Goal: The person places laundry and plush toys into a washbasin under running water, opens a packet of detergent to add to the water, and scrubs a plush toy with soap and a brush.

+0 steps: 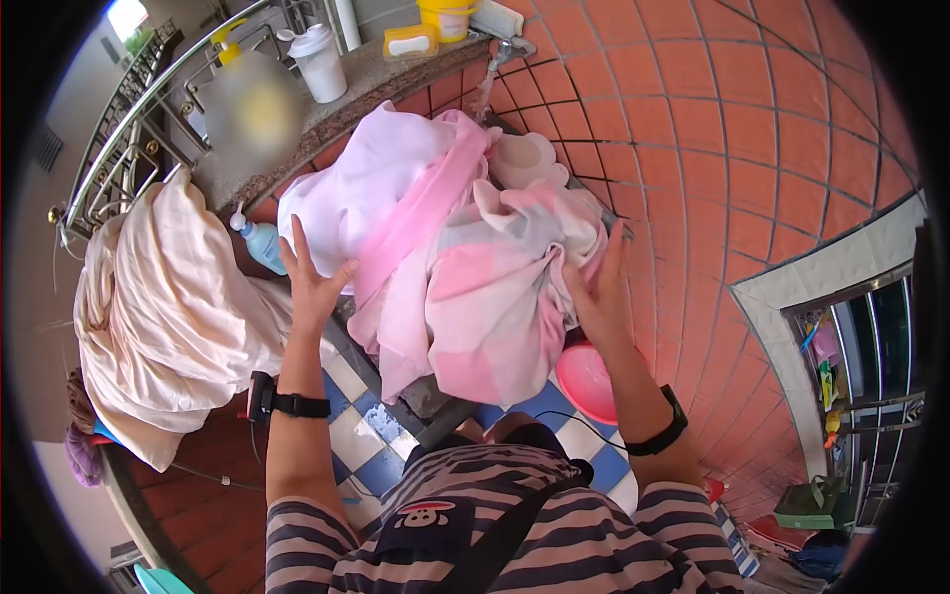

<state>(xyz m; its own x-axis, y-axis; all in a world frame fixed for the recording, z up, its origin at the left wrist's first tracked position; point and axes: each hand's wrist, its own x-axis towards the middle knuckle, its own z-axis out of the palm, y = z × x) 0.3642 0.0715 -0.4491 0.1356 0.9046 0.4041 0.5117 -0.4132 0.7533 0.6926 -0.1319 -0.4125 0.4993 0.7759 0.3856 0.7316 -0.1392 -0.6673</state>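
Observation:
A bulky heap of cloth lies in front of me on a dark-edged sink or stand, mostly hidden beneath it. The heap has a white, faintly lilac part (371,168), a pink band (421,213) across the middle, and a pink and grey checked part (495,317) nearest me. My left hand (315,282) is open at the heap's left side, fingers spread, close to a blue pump bottle (263,246). On the opposite side, my right hand (599,297) is open with its fingers up, beside or touching the checked cloth; the exact contact is unclear.
A tap (505,51) juts from the red tiled wall (683,198) behind the heap. The stone ledge (371,89) bears a white lidded cup (319,69) and yellow containers (447,20). Cream cloth (178,307) drapes at left. A pink basin (592,386) sits below my right hand.

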